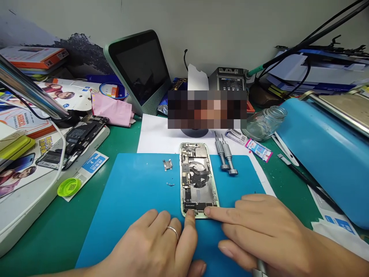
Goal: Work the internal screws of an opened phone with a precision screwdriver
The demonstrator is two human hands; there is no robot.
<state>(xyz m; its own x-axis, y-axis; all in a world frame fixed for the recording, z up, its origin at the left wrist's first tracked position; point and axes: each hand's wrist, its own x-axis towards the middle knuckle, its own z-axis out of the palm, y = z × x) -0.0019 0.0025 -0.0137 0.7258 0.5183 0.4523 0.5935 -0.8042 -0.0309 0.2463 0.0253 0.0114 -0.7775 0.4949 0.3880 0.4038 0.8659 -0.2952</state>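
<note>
An opened phone [198,192] lies upright on the blue mat [135,184], its circuit boards and round coil exposed. My left hand [154,244], with a ring, presses its index fingertip on the phone's lower left edge; the other fingers are bent and hold nothing. The right index fingertip touches the phone's lower right part. A grey metal tool [260,267] is tucked under the palm of my right hand [265,227], mostly hidden. A small metal bracket [167,165] and tiny parts [170,184] lie left of the phone.
Two grey screwdrivers [227,156] lie right of the phone. Behind them are a glass jar [266,122] and a blurred patch. A tablet display [141,69] stands at the back left, near a white power strip or stand holding phone parts [77,138]. A blue case [325,154] fills the right.
</note>
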